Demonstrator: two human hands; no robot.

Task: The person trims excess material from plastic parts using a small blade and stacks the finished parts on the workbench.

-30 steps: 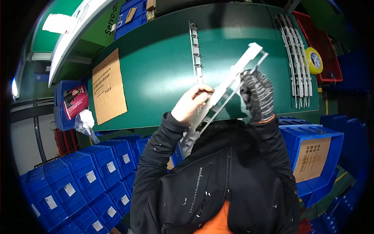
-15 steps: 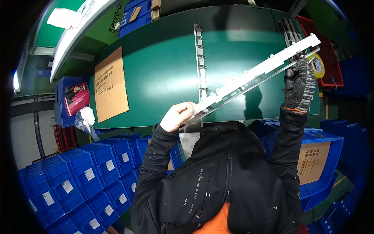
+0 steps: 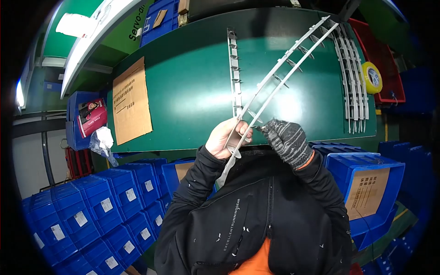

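My left hand [image 3: 224, 140], bare, is closed around the lower end of a long pale ladder-like frame [image 3: 277, 94], two thin rails joined by short dark cross pieces. The frame slants up and away to the right above the table. Beside its right rail, my right hand [image 3: 288, 142] in a grey-black knit glove has its fingers pinched together; a small dark tip shows at them, too small to name. A similar strip [image 3: 235, 73] lies lengthwise on the table behind my left hand. Several more such frames [image 3: 352, 78] lie side by side at the table's right.
The green table [image 3: 188, 91] carries a cardboard sheet [image 3: 131, 103] at left. A yellow tape roll [image 3: 372, 78] sits by a red bin [image 3: 394, 91] at right. Stacked blue crates [image 3: 98, 204] stand lower left; another blue crate [image 3: 396, 178] is lower right.
The frame has turned to a steeper angle, showing its open ladder side. My right hand has left its far end and come down beside my left hand, uncovering the frames at right.
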